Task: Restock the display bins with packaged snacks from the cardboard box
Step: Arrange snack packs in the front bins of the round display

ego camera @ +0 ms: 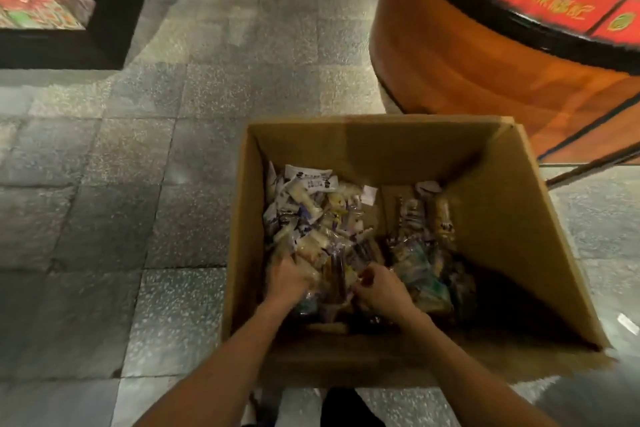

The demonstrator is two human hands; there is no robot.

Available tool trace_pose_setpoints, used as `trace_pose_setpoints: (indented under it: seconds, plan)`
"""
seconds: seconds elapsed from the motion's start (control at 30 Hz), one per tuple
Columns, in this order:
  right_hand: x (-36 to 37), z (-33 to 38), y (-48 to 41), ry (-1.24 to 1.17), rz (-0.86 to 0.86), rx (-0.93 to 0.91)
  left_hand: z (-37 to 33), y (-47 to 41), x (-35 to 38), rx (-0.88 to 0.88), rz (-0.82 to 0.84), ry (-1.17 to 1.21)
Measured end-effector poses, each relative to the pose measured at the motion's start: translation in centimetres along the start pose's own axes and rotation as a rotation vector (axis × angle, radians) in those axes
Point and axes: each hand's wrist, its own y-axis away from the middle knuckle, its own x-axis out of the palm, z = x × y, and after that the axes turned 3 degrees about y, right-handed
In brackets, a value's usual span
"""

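Fingers (367,280) of right hand (381,285) curled, pinching snacks (311,218) heaped by box (346,142) left wall; those of left hand (289,276) lay buried, grip unclear. Packets looked light, slippery: scoop from beneath.

You are viewing a plain brown cardboard box (346,146) holding white-and-purple snack packets (304,215) beside darker brown-and-gold packets (429,222). Grey speckled floor tiles (138,166) are surrounding it. The round display stand (450,62) is showing orange sides, black rim, red panels (554,0) with gold characters.

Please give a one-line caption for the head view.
Left hand and right hand reach into packaged snacks in the cardboard box beside a round display.
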Motion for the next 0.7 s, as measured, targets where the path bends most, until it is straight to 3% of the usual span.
trace_pose_setpoints:
  seconds: [0.07,0.2,0.4,0.5,0.57,0.7]
  plan:
    - [-0.3,0.0,-3.1,0.04,0.068,0.011,0.2,-2.2,0.0,-0.108,0.018,-0.066]
    - [-0.6,1.4,-9.3,0.023,0.145,-0.046,2.1,-5.6,0.7,-0.157,0.11,-0.233]
    - [2.1,2.9,-16.2,0.011,0.215,-0.042,3.5,-8.7,1.9,-0.108,0.15,-0.367]
    - [4.1,2.0,-17.2,0.081,0.234,-0.041,3.6,-9.4,1.9,-0.102,0.151,-0.386]
    - [4.3,1.3,-16.9,0.007,0.206,-0.022,3.6,-9.8,1.8,-0.1,0.153,-0.437]
    - [2.7,-0.4,-17.1,-0.11,0.365,0.081,3.0,-10.5,1.7,-0.069,0.209,-0.608]
